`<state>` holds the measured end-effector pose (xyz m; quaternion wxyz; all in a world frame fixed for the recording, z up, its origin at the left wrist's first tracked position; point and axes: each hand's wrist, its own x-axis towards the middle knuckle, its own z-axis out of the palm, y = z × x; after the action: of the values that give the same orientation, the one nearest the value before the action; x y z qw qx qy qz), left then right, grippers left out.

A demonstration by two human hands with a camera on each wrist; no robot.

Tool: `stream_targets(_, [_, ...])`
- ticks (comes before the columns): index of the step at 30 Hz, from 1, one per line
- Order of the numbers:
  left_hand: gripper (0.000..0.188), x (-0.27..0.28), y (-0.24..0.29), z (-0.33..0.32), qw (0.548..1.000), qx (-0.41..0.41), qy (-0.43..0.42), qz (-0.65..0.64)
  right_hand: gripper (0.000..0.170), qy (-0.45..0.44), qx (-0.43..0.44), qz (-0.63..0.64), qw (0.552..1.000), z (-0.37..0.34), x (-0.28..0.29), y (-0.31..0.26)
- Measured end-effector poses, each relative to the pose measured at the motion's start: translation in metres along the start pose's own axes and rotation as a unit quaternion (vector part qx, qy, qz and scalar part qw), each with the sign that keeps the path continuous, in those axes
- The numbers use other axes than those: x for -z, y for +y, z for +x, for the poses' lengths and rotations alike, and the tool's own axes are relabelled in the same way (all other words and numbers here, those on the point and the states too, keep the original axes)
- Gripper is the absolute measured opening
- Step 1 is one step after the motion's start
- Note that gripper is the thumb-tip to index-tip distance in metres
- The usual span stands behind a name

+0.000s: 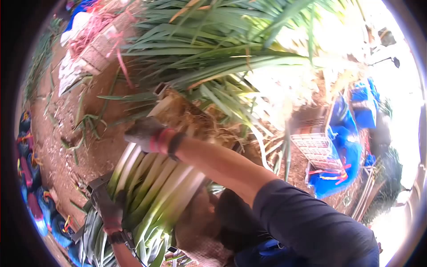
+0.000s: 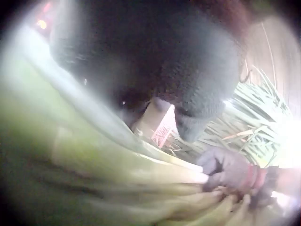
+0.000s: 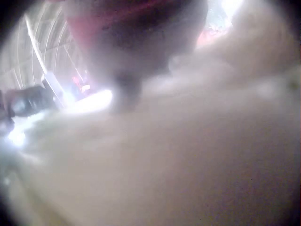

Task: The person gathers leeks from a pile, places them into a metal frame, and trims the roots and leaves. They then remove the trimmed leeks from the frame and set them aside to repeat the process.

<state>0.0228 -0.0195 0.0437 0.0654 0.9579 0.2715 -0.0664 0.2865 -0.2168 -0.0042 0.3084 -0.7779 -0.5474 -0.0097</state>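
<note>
A thick bundle of leeks [image 1: 153, 182] lies between the hands, white ends away from the body and green leaves close to it. My left hand [image 1: 109, 211], in a dark glove, grips the bundle's left side by the green part. In the left wrist view this glove [image 2: 155, 61] looms large and blurred over the stalks. My right hand [image 1: 149, 133], gloved with a pink cuff, holds the white ends at the far left corner, its fingers bent against them in the left wrist view. The right wrist view is mostly blur, with the right glove [image 3: 141, 42] at the top.
A large heap of leeks [image 1: 213, 44] lies ahead, roots to the right. Pink ties [image 1: 95, 31] lie on a crate at the upper left. Another crate [image 1: 313, 140] stands at the right beside a blue sheet [image 1: 342, 147]. Loose leaves litter the brown ground [image 1: 62, 120].
</note>
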Motion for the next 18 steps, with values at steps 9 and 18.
stream_targets(9, [0.069, -0.004, -0.015, 0.016, 0.989, 0.072, -0.121, -0.047, 0.039, 0.071, -0.203, -0.137, 0.967, -0.133, 0.27, 0.047])
stream_targets(18, [0.047, -0.023, -0.015, 0.031, 0.989, 0.07, -0.025, -0.126, 0.046, -0.024, -0.32, -0.575, 0.753, -0.319, 0.48, 0.196])
